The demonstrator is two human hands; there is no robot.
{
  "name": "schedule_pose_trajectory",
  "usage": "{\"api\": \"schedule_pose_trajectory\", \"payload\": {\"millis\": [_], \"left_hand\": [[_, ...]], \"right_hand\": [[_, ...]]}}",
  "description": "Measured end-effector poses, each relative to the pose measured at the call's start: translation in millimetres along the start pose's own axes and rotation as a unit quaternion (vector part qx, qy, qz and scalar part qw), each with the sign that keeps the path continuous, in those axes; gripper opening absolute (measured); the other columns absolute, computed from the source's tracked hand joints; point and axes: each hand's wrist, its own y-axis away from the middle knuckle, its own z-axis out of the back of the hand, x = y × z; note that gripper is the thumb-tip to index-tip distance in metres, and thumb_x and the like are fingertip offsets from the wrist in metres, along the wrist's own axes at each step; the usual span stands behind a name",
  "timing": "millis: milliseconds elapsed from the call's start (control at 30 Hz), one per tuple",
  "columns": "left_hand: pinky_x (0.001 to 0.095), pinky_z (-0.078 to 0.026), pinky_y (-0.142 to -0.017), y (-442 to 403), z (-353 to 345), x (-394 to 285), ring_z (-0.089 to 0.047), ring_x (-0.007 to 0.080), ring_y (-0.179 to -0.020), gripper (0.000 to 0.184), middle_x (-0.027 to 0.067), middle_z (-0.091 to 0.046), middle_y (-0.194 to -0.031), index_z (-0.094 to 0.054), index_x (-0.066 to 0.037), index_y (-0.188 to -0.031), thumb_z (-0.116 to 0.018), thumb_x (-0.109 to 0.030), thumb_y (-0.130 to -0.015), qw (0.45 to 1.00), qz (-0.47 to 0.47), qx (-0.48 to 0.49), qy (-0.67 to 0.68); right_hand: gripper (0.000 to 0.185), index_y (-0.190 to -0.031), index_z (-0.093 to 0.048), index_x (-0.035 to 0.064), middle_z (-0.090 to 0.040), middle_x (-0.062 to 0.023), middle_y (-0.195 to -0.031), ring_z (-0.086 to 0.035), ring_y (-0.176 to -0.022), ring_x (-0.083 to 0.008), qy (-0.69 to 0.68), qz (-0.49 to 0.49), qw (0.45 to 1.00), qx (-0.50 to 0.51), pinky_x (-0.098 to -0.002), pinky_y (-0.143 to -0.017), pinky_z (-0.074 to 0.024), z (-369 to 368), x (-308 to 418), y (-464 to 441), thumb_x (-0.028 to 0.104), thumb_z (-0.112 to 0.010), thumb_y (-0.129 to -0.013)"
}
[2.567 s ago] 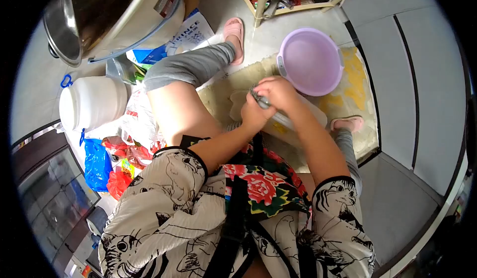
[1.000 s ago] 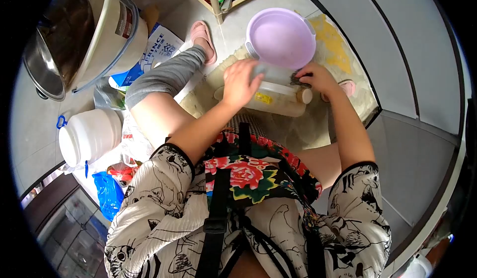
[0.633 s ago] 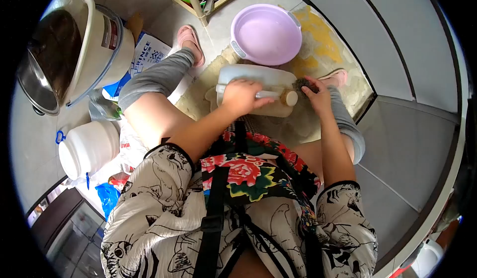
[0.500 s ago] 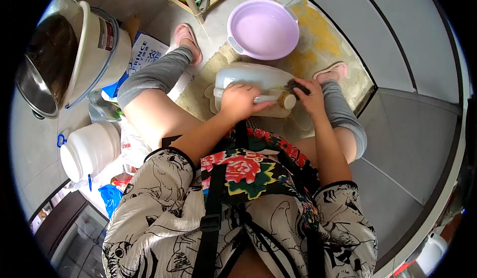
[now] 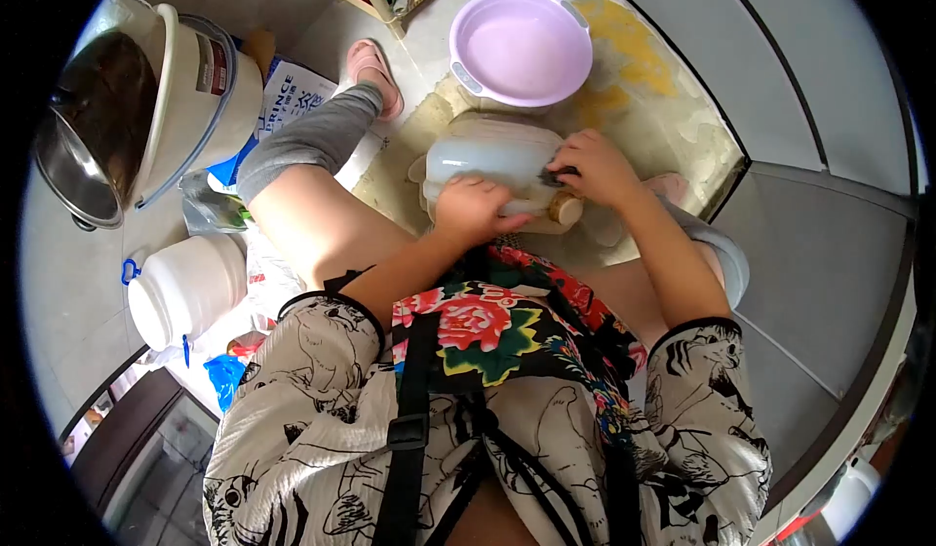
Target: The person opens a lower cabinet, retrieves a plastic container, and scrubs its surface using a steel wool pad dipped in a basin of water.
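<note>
A translucent whitish plastic jug [image 5: 492,151] lies on its side on the wet, stained floor between my legs. Its round beige cap [image 5: 565,208] points right. My left hand [image 5: 471,207] is closed around the jug's handle [image 5: 527,207]. Pinched in my right hand [image 5: 597,168] is a dark scouring pad [image 5: 559,175], pressed to the jug's side near the neck. My fingers cover much of the pad. Just beyond the jug stands a lilac basin [image 5: 522,49] that seems to hold some liquid.
Stacked cream tubs [image 5: 200,107] with a steel pot [image 5: 83,175] stand at left. Below them are a white plastic barrel [image 5: 190,288] and plastic bags [image 5: 268,273]. A beige rack [image 5: 375,0] is at the top; grey cabinet panels [image 5: 770,68] line the right.
My right hand has moved up and left with the scouring pad, from beside the cap onto the jug's side. My left hand keeps the handle. My right leg has shifted outward.
</note>
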Motion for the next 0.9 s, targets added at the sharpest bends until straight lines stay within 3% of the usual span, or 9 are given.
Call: {"api": "schedule_pose_trajectory", "payload": {"millis": [167,233,367,433,533,667,733,867,900], "left_hand": [[0.0363,-0.046,-0.064,7,-1,-5,-0.061,0.0217,-0.064,0.037,0.0007,-0.061,-0.065,-0.062,-0.015,-0.067,-0.075,-0.049,-0.067,1.000,0.009,0.017,0.013],[0.0360,-0.045,-0.063,0,3,-4,-0.061,0.0210,-0.065,0.037,0.0006,-0.060,-0.064,-0.061,-0.015,-0.066,-0.075,-0.049,-0.067,0.999,0.004,0.030,-0.011],[0.0363,-0.044,-0.063,6,-3,5,-0.060,0.0208,-0.067,0.037,0.0001,-0.059,-0.065,-0.061,-0.016,-0.066,-0.074,-0.050,-0.067,0.999,-0.011,0.009,0.033],[0.0361,-0.044,-0.063,5,0,0,-0.060,0.0207,-0.067,0.037,-0.0001,-0.059,-0.065,-0.062,-0.016,-0.066,-0.074,-0.051,-0.068,1.000,0.002,0.007,0.019],[0.0354,-0.043,-0.062,2,0,-2,-0.060,0.0209,-0.066,0.038,-0.0002,-0.059,-0.065,-0.062,-0.016,-0.066,-0.073,-0.053,-0.068,0.999,0.011,0.030,-0.002],[0.0354,-0.043,-0.062,0,-1,0,-0.060,0.0206,-0.066,0.038,-0.0003,-0.059,-0.065,-0.062,-0.016,-0.065,-0.073,-0.052,-0.068,1.000,0.005,0.014,0.012],[0.0361,-0.043,-0.063,2,0,0,-0.060,0.0202,-0.067,0.037,-0.0005,-0.059,-0.065,-0.062,-0.016,-0.066,-0.073,-0.052,-0.068,0.998,0.021,0.056,-0.004],[0.0365,-0.043,-0.063,6,0,0,-0.060,0.0202,-0.067,0.036,-0.0005,-0.060,-0.067,-0.063,-0.017,-0.068,-0.073,-0.052,-0.068,0.999,0.010,0.029,0.012],[0.0364,-0.043,-0.063,5,1,0,-0.060,0.0203,-0.067,0.036,-0.0004,-0.060,-0.067,-0.063,-0.017,-0.069,-0.073,-0.051,-0.068,0.999,0.011,0.036,0.016]], "right_hand": [[0.024,-0.089,-0.071,0.0131,-0.061,-0.0038,-0.093,-0.054,-0.096,-0.0274,0.001,-0.035,0.999,0.028,-0.0380,-0.084,-0.0465,-8,8,2,0.008,-0.077,-0.066],[0.025,-0.090,-0.071,0.0132,-0.062,-0.0043,-0.093,-0.055,-0.096,-0.0278,0.002,0.044,0.999,-0.003,-0.0383,-0.084,-0.0469,-16,18,-19,0.006,-0.076,-0.067],[0.025,-0.089,-0.070,0.0124,-0.062,-0.0046,-0.093,-0.056,-0.095,-0.0283,0.006,0.088,0.996,0.002,-0.0386,-0.083,-0.0473,-20,17,-21,0.005,-0.075,-0.066],[0.022,-0.089,-0.071,0.0139,-0.062,-0.0040,-0.093,-0.056,-0.098,-0.0279,-0.001,-0.002,1.000,0.015,-0.0379,-0.086,-0.0472,3,8,1,0.005,-0.072,-0.069],[0.024,-0.090,-0.071,0.0140,-0.062,-0.0038,-0.092,-0.056,-0.098,-0.0280,-0.006,-0.059,0.998,0.001,-0.0377,-0.085,-0.0473,2,1,17,0.004,-0.072,-0.068],[0.023,-0.091,-0.071,0.0137,-0.062,-0.0038,-0.093,-0.056,-0.098,-0.0280,0.012,-0.033,0.999,-0.015,-0.0380,-0.084,-0.0474,-15,14,-9,0.005,-0.072,-0.069],[0.022,-0.088,-0.070,0.0107,-0.061,-0.0053,-0.090,-0.056,-0.094,-0.0287,-0.011,0.055,0.998,-0.017,-0.0382,-0.083,-0.0463,-25,18,-24,0.003,-0.073,-0.068],[0.022,-0.087,-0.069,0.0099,-0.061,-0.0050,-0.090,-0.055,-0.093,-0.0289,-0.035,0.019,0.999,-0.013,-0.0374,-0.082,-0.0460,-5,9,6,0.002,-0.073,-0.067],[0.021,-0.088,-0.070,0.0114,-0.061,-0.0055,-0.092,-0.056,-0.096,-0.0290,-0.032,-0.031,0.999,0.004,-0.0384,-0.084,-0.0466,-1,0,19,0.003,-0.072,-0.069]]}}
